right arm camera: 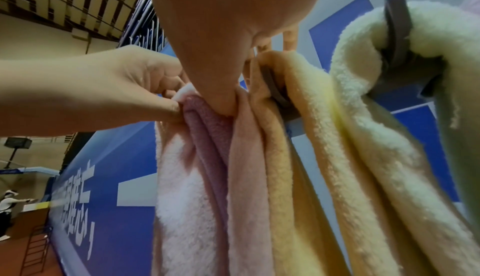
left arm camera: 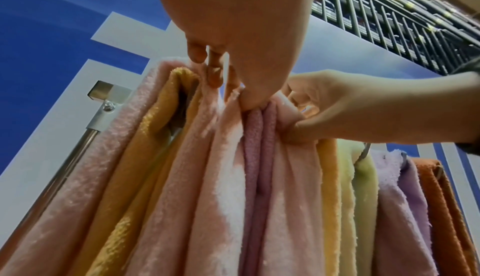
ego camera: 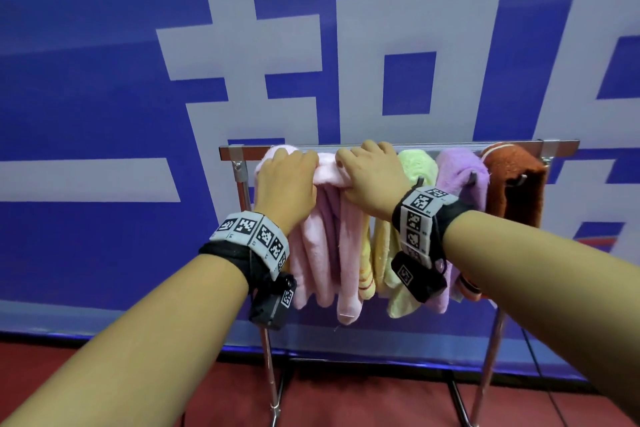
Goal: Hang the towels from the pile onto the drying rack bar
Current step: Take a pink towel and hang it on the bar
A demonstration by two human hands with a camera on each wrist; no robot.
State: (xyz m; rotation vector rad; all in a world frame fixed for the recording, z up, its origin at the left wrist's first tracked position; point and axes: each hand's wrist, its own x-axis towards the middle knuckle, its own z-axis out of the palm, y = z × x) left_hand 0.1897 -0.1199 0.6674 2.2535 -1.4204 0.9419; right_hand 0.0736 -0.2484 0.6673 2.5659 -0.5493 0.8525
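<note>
1. Both forearms reach up to the drying rack bar (ego camera: 450, 146); wrist bands carry printed markers.
2. Left hand (ego camera: 287, 180) and right hand (ego camera: 370, 177) each pinch the top fold of the pink towel (ego camera: 325, 246), which is draped over the bar's left end.
3. Neighbouring towels: green towel (ego camera: 415, 163), lilac towel (ego camera: 460, 166), brown towel (ego camera: 516, 184).
4. Judgement: soft, light, limp plush; it bunches readily, so hold it at the fold and spread sideways.
</note>
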